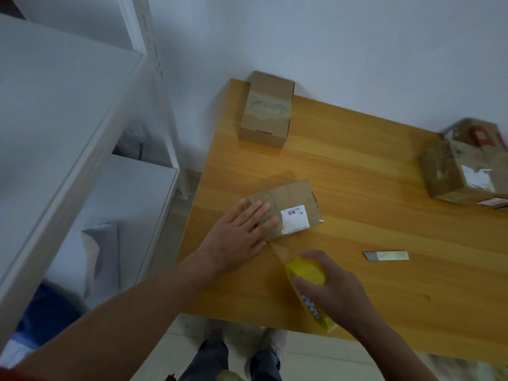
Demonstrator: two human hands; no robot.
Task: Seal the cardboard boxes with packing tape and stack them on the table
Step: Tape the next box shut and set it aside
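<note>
A flat cardboard box (294,199) with a white label lies on the wooden table (357,166). My left hand (239,232) presses flat on its left end, fingers straight. My right hand (332,292) grips a yellow roll of packing tape (308,273) just in front of the box. A clear strip of tape (276,250) stretches from the roll to the box's near edge. A taller taped box (265,110) stands at the table's far left corner. At the right edge are two more boxes (464,166), one on top of the other.
A small utility knife (384,255) lies on the table to the right of my right hand. White shelving (82,133) stands close to the table's left side. My feet (242,342) show below the table's near edge.
</note>
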